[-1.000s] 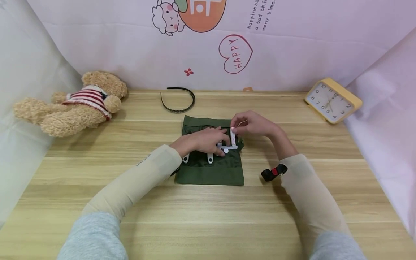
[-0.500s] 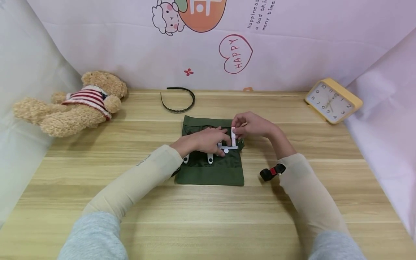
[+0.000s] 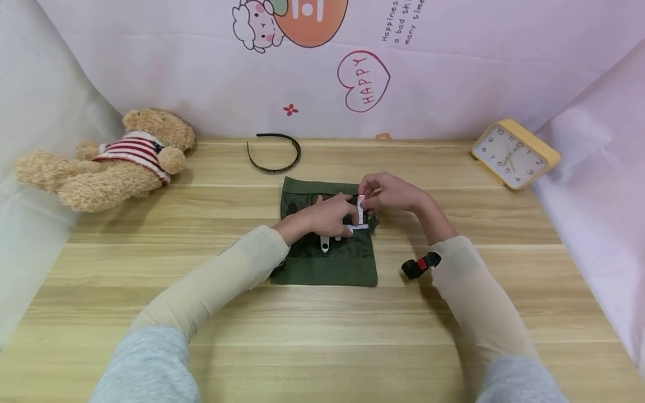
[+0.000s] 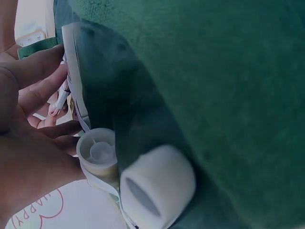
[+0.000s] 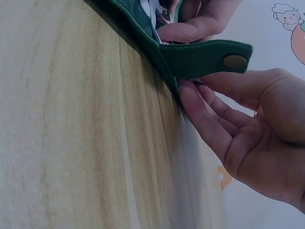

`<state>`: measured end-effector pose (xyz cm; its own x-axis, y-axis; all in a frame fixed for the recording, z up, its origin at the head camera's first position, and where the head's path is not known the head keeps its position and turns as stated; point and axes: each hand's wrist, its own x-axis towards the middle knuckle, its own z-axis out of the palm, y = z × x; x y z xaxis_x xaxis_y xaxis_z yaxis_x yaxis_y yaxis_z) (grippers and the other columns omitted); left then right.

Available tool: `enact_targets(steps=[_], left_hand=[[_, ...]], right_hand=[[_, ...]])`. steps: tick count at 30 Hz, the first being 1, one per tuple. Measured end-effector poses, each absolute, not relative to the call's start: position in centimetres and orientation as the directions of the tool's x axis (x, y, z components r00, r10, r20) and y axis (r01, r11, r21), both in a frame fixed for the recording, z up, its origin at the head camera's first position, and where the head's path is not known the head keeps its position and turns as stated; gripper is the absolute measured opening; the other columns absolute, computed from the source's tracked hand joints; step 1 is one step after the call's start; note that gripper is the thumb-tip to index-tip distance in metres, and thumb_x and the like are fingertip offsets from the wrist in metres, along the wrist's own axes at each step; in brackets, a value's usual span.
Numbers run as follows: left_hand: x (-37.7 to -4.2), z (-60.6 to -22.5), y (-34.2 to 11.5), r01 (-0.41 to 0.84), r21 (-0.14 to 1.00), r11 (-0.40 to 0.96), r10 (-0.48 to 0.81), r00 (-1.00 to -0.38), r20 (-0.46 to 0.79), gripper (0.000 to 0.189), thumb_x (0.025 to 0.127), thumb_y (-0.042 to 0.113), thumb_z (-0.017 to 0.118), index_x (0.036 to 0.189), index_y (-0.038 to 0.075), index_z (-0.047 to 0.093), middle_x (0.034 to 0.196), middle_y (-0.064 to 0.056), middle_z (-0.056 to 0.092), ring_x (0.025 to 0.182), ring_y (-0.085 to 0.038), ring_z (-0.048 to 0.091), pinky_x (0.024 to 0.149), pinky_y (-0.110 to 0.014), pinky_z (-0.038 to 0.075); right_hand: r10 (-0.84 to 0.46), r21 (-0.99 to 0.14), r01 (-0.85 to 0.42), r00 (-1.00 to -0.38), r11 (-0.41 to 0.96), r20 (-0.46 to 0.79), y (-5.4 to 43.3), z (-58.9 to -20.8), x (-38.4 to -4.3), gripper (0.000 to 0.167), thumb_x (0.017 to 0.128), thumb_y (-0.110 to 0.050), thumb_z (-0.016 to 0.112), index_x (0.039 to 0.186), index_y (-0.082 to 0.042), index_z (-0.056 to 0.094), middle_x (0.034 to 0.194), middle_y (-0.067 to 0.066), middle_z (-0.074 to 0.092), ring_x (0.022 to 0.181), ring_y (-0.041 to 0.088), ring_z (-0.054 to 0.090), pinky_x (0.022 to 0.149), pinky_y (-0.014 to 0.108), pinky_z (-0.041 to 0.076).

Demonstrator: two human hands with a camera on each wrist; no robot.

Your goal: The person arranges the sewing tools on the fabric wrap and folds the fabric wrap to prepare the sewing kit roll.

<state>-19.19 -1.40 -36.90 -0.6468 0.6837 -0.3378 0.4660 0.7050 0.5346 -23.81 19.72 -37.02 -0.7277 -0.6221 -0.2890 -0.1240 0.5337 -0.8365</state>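
Observation:
A dark green fabric roll-up pouch lies unfolded on the table, a white elastic band across its middle. My right hand pinches a slim white stick with reddish print, its lower end at the band. My left hand reaches over the pouch, thumb and forefinger gripping the band beside the stick. In the left wrist view, a white hollow cylinder end and a rounded white handle end sit under the band. A snap tab sticks out by the right fingers.
At the back left lies a teddy bear in a striped shirt. A black headband rests behind the pouch, and a yellow clock stands back right. The right wrist's black strap hangs near the table.
My left hand and forearm have shifted slightly right, and the forearm now hides the white handle end at the pouch's left. The right hand keeps its pinch on the stick. The head view has tilted slightly.

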Motion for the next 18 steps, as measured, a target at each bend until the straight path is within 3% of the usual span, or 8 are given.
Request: enact_targets(steps=[11, 18], left_hand=[[-19.32, -36.78, -1.43, 0.437, 0.56, 0.704, 0.68, -0.642, -0.353, 0.019, 0.098, 0.018, 0.071, 0.116, 0.018, 0.066, 0.166, -0.013, 0.024, 0.154, -0.039, 0.005, 0.114, -0.073, 0.004], [-19.25, -36.79, -1.45, 0.444, 0.555, 0.703, 0.684, -0.637, -0.356, 0.02, 0.098, 0.019, 0.071, 0.117, 0.018, 0.065, 0.166, -0.011, 0.023, 0.154, -0.04, 0.004, 0.114, -0.073, 0.004]], right_hand=[[-0.634, -0.849, -0.123, -0.721, 0.514, -0.279, 19.64, -37.19, -23.86, 0.01, 0.097, -0.001, 0.065, 0.105, 0.005, 0.06, 0.099, 0.02, 0.065, 0.089, 0.033, 0.066, 0.075, 0.039, 0.059], [-0.659, -0.834, -0.153, -0.694, 0.529, -0.29, 19.82, -37.3, -23.99, 0.008, 0.099, -0.005, 0.064, 0.102, 0.002, 0.065, 0.093, 0.016, 0.068, 0.079, 0.026, 0.064, 0.071, 0.039, 0.055]])
